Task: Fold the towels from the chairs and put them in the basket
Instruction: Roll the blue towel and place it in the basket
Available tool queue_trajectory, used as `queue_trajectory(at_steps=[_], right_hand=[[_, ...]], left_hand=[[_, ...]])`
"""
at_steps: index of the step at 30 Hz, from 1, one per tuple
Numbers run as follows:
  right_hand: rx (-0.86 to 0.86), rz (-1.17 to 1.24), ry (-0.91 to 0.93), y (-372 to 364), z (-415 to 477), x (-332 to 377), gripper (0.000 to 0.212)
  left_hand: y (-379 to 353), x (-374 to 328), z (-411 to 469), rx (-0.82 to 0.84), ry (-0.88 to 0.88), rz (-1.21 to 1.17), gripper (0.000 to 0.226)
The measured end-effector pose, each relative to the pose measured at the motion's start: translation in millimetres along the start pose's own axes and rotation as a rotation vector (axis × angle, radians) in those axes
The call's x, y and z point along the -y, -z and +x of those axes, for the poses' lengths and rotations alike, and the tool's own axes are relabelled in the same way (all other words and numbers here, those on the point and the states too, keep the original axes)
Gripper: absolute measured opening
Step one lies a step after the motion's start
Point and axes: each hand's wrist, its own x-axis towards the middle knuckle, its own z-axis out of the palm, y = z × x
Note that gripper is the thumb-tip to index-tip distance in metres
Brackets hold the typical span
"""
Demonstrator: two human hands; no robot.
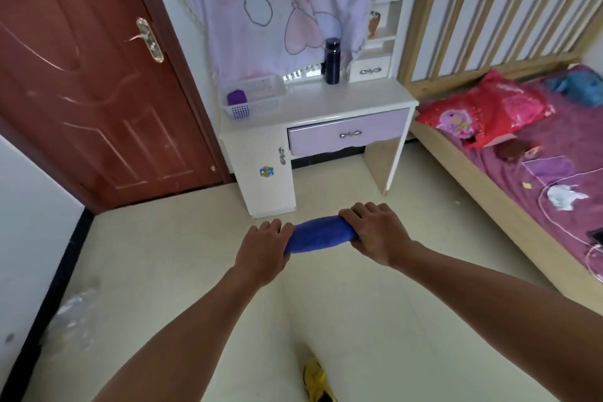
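A single blue towel (pixel 321 234), folded into a compact bundle, is held in the air above the pale floor (pixel 375 320), in front of the white desk (pixel 342 98). The left hand (pixel 264 250) grips its left end with fingers curled over the top; the right hand (pixel 375 232) clamps the right end the same way. Both arms reach forward, knuckles up, with the towel stretched between the fists.

One clear plastic basket (pixel 253 96) sits at the desk top's left rear corner and holds one folded purple towel (pixel 236 97) against its left wall. One dark bottle (pixel 332 61) stands upright near the rear edge, to the right of the basket. To the right of the desk lies a bed (pixel 538 153) with a purple cover.
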Motion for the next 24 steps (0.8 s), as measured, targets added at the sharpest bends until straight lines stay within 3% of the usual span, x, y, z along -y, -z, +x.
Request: queue_trajectory(at_steps=[11,24], right_hand=[[-0.052,0.012,-0.06,20,216,-81,0.043],[-0.101,0.109,0.196,-17,511,-179,0.041]], left_hand=[[26,114,205,-0.019,0.022,-0.004,0.038],[-2,238,414,-0.01,0.272,-0.152,0.034]])
